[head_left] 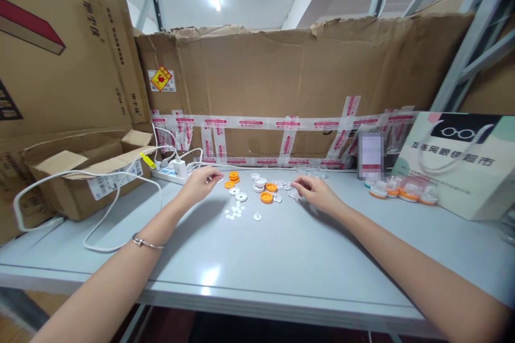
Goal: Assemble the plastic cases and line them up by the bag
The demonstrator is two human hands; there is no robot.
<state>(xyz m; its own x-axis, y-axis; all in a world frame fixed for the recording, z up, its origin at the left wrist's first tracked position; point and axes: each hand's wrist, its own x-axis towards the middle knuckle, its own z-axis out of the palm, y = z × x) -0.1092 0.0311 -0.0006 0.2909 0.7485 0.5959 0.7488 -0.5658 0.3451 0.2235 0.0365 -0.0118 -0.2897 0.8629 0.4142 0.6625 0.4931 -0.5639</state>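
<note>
My left hand [202, 184] is above the table's left-centre, fingers and thumb pinched. A small white bit shows by its fingertips; whether it is held I cannot tell. My right hand [316, 192] reaches into the white openwork plastic pieces [285, 185], its bent fingertips on or just over one piece [295, 194]. Between the hands lie orange round caps [266, 198], a stacked orange pair [234, 176], white rings [241, 196] and stacked white round parts [259, 184]. Nearer me are several small white discs [234, 211] and one white disc with a raised stem [257, 216].
Clear-domed pieces with orange and white bases [409, 192] sit at right before a paper bag [454, 166]. A phone-like screen [371, 155] stands behind them. At left are an open carton [96, 166], a power strip [169, 171] and a looping white cable [100, 250]. Cardboard [257, 75] walls the back.
</note>
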